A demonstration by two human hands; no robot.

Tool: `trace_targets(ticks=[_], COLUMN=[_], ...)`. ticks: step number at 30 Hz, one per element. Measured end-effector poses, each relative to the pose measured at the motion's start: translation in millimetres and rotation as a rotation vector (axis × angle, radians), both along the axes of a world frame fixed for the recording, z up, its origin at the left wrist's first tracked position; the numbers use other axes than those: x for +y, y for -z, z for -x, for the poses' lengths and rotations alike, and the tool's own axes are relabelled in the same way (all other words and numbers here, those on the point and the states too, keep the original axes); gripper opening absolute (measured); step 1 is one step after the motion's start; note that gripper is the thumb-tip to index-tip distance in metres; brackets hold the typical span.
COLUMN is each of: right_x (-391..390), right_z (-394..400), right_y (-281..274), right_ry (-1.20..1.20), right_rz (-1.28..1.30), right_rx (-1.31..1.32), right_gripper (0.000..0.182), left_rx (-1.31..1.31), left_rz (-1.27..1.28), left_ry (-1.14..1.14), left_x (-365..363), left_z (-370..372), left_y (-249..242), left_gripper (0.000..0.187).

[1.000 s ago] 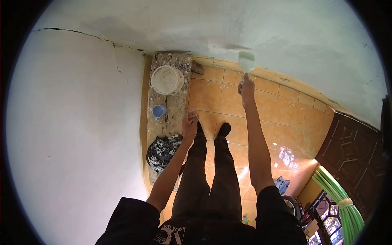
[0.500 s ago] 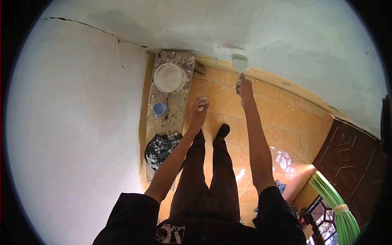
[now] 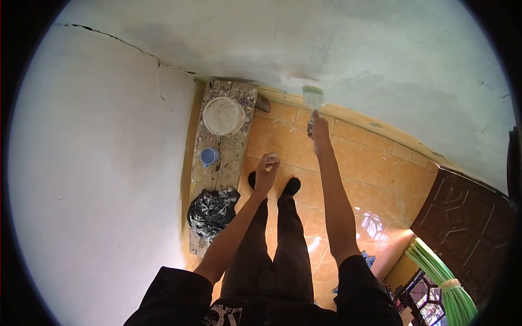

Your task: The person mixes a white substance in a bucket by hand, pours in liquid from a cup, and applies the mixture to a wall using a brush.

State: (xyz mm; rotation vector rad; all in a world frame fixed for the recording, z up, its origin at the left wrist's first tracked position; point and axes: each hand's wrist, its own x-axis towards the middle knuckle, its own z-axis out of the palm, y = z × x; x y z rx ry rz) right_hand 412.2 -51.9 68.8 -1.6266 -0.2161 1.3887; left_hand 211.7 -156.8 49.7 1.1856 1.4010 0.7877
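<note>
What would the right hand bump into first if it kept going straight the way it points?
The right hand holds a paintbrush whose bristles point at the lower part of the wall. Going straight on, the brush would meet that wall first, probably just above the tiled floor. Depth is hard to judge; the bristles may already touch.

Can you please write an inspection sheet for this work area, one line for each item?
Surface: orange tile floor; paint-spattered plank along the left wall.
Job's things: brush against the wall, low down near the floor.
Clutter: white bucket, blue cup and crumpled spattered bag on the plank.
Grips: right hand holds the brush handle; left hand is half closed on something small and pale, too small to name.
Cables: nothing seen.
Surroundings: crack in the left wall; dark wooden door at right; green rods tied in a bundle beside it.
</note>
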Motion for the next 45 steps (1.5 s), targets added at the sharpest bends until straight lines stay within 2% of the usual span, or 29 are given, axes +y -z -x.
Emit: trace_targets(ticks=[2, 3, 6, 8, 10, 14, 17, 21, 26, 28, 31, 35, 38, 42, 45], right_x=[20.2, 31.8, 50.9, 42.3, 22.1, 20.2, 48.3, 59.6, 43.3, 38.3, 34.6, 50.2, 59.1, 38.2, 26.6], right_z=[-12.9, -21.1, -33.8, -29.4, -12.9, 11.4, 3.1, -5.7, 13.1, 13.3, 11.3, -1.7, -12.9, 4.9, 19.3], right_y=[41.1, 39.2, 0.0, -46.3, -97.1, -110.0, -70.4, 43.2, 114.6, 132.2, 138.2, 141.0, 91.0, -15.4, -31.8], right_ry=[-0.008, -0.021, -0.037, -0.026, 0.000, 0.084, 0.042, 0.006, 0.016, -0.060, -0.104, 0.005, -0.028, -0.007, 0.010], right_rz=[0.121, 0.084, -0.003, -0.029, -0.192, -0.543, -0.648, -0.583, -0.274, -0.098, 0.147, 0.141, 0.089, -0.086, -0.256], right_rx=[0.036, 0.022, -0.016, -0.047, -0.123, -0.243, -0.221, -0.337, -0.368, -0.386, -0.238, -0.065, -0.068, -0.122, -0.241], right_gripper=[0.033, 0.033, 0.035, 0.036, 0.038, 0.040, 0.041, 0.043, 0.043, 0.044, 0.044, 0.044, 0.044, 0.045, 0.044], left_rx=[-0.002, 0.001, -0.001, -0.026, -0.033, -0.008, -0.011, 0.009, -0.006, 0.001, 0.002, 0.016, 0.008, 0.004, 0.037], left_rz=[0.029, 0.046, -0.006, 0.055, 0.083, 0.066, 0.077, 0.088, 0.139, 0.163, 0.183, 0.175, 0.176, 0.163, 0.192], left_ry=[0.007, 0.010, 0.025, 0.021, 0.008, 0.022, 0.021, 0.000, 0.009, 0.008, 0.007, 0.005, 0.011, 0.026, 0.029], left_x=[5.0, 6.8, 11.2, 9.2, 15.9, 12.3, 13.2, 9.4, 5.3, 2.8, 0.2, -5.7, -6.3, -7.1, -5.5], left_z=[-9.5, -11.7, -12.6, -7.6, -6.1, 4.3, 5.4, 3.5, 7.8, 12.2, 14.9, 20.8, 21.8, 18.5, 10.4], left_y=[-11.8, -15.9, -9.8, -3.1, -0.9, 6.3, 10.8, 3.5, 6.9, 8.1, 14.2, 19.5, 21.2, 24.6, 23.7], left_gripper=[0.021, 0.021, 0.022, 0.022, 0.022, 0.021, 0.021, 0.022, 0.022, 0.022, 0.022, 0.022, 0.023, 0.023, 0.023])
